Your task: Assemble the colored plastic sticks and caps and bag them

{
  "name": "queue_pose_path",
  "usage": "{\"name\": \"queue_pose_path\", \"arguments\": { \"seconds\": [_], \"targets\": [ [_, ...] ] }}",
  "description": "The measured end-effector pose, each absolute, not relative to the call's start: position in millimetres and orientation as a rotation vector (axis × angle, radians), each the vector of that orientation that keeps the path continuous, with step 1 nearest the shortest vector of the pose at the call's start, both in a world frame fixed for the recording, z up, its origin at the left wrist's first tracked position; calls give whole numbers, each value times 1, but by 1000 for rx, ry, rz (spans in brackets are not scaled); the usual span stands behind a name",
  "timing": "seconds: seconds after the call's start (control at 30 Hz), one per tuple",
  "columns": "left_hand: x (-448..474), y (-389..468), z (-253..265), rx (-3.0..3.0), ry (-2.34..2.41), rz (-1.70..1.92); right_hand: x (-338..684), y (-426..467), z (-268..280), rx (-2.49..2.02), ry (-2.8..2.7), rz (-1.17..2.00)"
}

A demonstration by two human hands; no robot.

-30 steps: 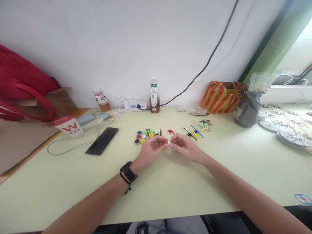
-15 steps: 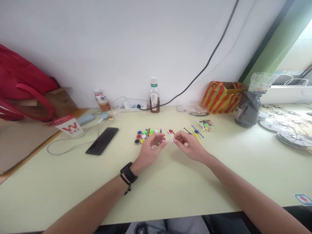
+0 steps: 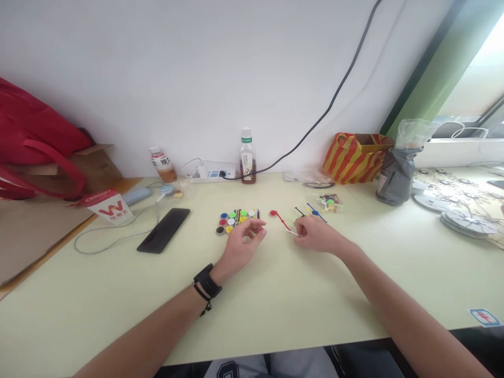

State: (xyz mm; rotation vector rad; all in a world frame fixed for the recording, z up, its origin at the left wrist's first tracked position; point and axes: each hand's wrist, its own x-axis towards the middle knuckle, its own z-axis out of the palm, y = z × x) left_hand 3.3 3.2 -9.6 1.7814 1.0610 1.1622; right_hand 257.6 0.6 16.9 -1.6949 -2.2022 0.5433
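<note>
My left hand point(image 3: 244, 242) hovers over the table with fingers curved and thumb apart from them, and I see nothing in its grasp. Just behind it is a cluster of small round coloured pieces point(image 3: 222, 222), partly hidden by the hand. My right hand point(image 3: 318, 234) is closed in a pinch on a thin white plastic piece point(image 3: 292, 232), whose end sticks out to the left. Beside that lies a thin red stick point(image 3: 282, 219) with a red round piece point(image 3: 273, 213) near its far end. Beyond the right hand lie a black stick point(image 3: 300, 211) and a blue stick piece point(image 3: 315, 212).
A small clear bag of coloured parts point(image 3: 329, 202) lies behind the right hand. A black phone point(image 3: 163, 231) is on the left. A tea bottle point(image 3: 248, 157), a power strip point(image 3: 212, 172) and a striped bag point(image 3: 348, 160) stand along the wall. Grey discs point(image 3: 468, 223) are stacked at right.
My right hand has moved right and down to the table, drawing away from my left hand with the white piece. The red stick now shows fully. My left hand has barely moved.
</note>
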Motion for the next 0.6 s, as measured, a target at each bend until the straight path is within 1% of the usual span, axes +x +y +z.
{"name": "queue_pose_path", "arguments": {
  "seconds": [0.1, 0.3, 0.43, 0.6],
  "targets": [
    [3, 3, -11, 1802, 1056, 1162, 268, 6, 14, -1813, -2155, 475],
    [3, 1, -9, 1836, 1054, 1145, 277, 19, 4, -1885, -2090, 189],
    [4, -1, -6, 1859, 1055, 1150, 268, 17, 1, -1736, -2134, 44],
    [5, -2, -3, 1884, 1061, 1132, 247, 8, -6, -1511, -2352, 21]
  ]
}}
